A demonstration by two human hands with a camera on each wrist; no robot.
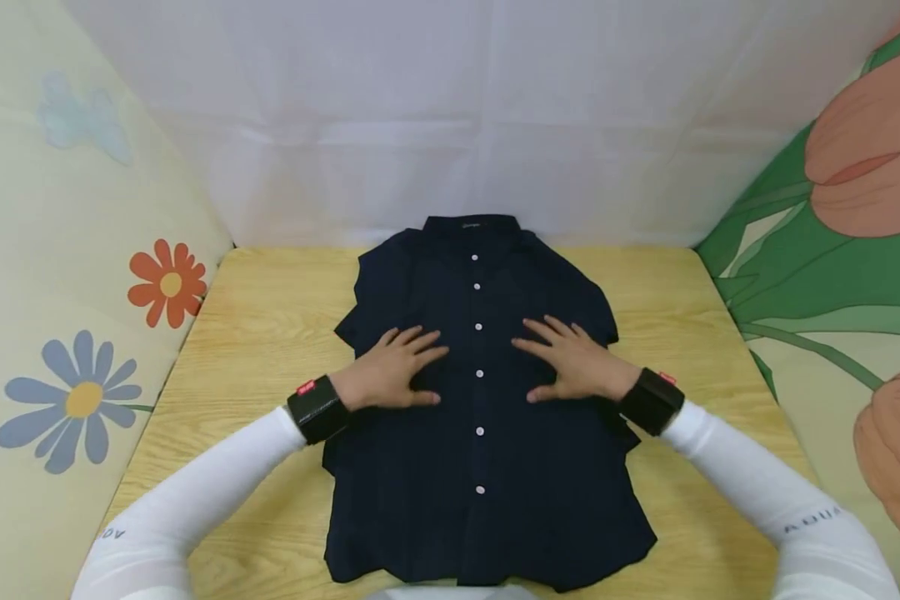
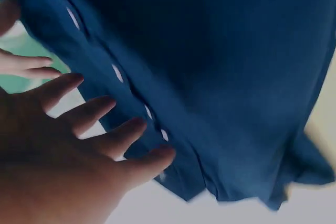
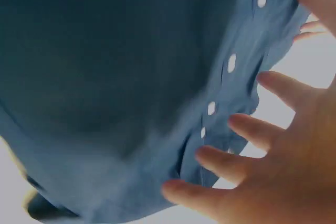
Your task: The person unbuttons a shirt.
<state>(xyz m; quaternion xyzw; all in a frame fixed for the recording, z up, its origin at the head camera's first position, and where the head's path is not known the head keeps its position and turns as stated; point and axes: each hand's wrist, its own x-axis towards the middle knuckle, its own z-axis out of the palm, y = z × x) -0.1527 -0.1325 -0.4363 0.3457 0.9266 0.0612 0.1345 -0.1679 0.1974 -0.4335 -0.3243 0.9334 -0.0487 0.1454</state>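
Note:
A dark navy shirt (image 1: pixel 450 467) lies front up with its collar (image 1: pixel 472 225) at the far side. White buttons (image 1: pixel 480 373) run down its middle in a closed row. The left hand (image 1: pixel 397 367) is spread over the left half of the shirt front, its fingers straight and apart. Over the right half, the right hand (image 1: pixel 573 360) is spread in the same way. Neither hand grips the cloth; whether the palms touch it cannot be told. Both wrist views show spread fingers (image 2: pixel 128 135) above the button row. The short sleeves are mostly tucked or hidden near the sides.
Beneath the shirt is a light wooden table (image 1: pixel 247 333). A white cloth backdrop (image 1: pixel 345 125) rises along the far edge. Flower-printed panels stand at the left (image 1: pixel 60 275) and right (image 1: pixel 810 333). Each wrist wears a black band (image 1: pixel 318 408).

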